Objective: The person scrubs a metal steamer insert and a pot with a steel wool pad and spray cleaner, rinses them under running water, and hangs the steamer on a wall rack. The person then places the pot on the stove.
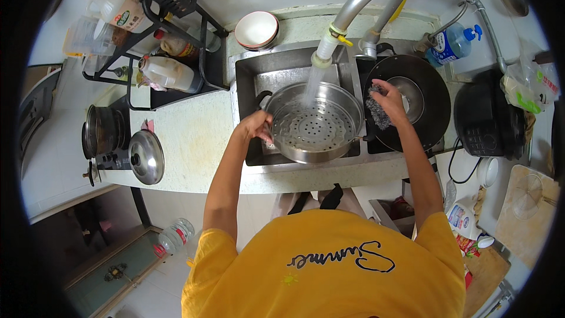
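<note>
A perforated stainless steel steamer pot (314, 156) rests tilted in the left sink basin, and water runs into it from the faucet (323, 53). My left hand (258, 126) grips its left rim beside a black handle. In my right hand (388, 101) is a steel wool scrubber (378, 110), held above the left part of a black wok (430, 126). Inside the wok lies a round metal bowl or lid (412, 97), partly hidden by my right hand. The wok sits over the right basin.
White bowls with red rims (256, 29) stand behind the sink. At left are a black rack (205, 53) with bottles, a metal lid (147, 157) and a pot on the stove (103, 130). A soap bottle (452, 44) and black rice cooker (481, 115) stand at right.
</note>
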Available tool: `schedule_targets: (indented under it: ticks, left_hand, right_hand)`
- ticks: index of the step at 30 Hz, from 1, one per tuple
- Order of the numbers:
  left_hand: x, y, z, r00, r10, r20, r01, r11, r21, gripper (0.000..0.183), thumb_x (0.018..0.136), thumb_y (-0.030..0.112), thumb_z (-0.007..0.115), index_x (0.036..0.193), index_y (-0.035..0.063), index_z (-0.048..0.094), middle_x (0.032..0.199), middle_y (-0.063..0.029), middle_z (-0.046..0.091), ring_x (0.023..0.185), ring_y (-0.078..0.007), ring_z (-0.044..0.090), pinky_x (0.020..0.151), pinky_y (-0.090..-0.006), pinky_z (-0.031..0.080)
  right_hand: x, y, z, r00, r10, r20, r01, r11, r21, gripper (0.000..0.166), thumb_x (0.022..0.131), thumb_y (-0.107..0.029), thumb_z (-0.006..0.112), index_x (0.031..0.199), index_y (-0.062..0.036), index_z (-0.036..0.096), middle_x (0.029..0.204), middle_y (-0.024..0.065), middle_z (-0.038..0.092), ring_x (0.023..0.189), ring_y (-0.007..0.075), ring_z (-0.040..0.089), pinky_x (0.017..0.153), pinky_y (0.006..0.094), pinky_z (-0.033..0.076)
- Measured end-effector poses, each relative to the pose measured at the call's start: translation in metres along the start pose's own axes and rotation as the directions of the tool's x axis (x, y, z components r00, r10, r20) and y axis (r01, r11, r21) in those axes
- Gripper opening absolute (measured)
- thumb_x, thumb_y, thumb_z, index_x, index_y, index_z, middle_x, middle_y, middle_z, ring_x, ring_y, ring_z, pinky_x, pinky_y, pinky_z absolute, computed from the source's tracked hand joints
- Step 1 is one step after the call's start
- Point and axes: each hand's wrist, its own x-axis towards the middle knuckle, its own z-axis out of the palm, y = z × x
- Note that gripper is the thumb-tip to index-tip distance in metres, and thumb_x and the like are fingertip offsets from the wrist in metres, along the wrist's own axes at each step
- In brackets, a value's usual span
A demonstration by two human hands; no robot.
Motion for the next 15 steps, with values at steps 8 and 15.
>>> schedule_targets:
  ticks: [8,15]
  left_hand:
    - [0.006,0.016,-0.006,0.986,0.028,0.166,-0.022,0.999,-0.042,0.030,0.068,0.007,0.049,0.090,-0.0134,0.052,0.077,-0.0224,0.057,0.065,-0.0365,0.060,0.069,-0.0555,0.053]
    - [-0.004,-0.041,0.009,0.987,0.040,0.154,0.006,0.959,-0.284,0.010,0.066,0.005,0.053,0.069,0.0000,0.061,0.065,-0.0090,0.060,0.058,-0.0232,0.058,0.059,-0.0324,0.050]
  right_hand:
    - [0.035,-0.036,-0.012,0.978,-0.158,0.139,0.155,0.987,0.031,0.039,0.072,-0.013,0.065,0.108,0.0005,0.061,0.093,0.0090,0.065,0.078,0.0128,0.058,0.070,0.0262,0.046]
    - [0.109,-0.048,0.024,0.931,-0.005,0.366,0.144,0.924,-0.353,0.029,0.073,-0.013,0.062,0.094,0.0069,0.064,0.090,0.0104,0.066,0.083,0.0144,0.059,0.078,0.0243,0.045]
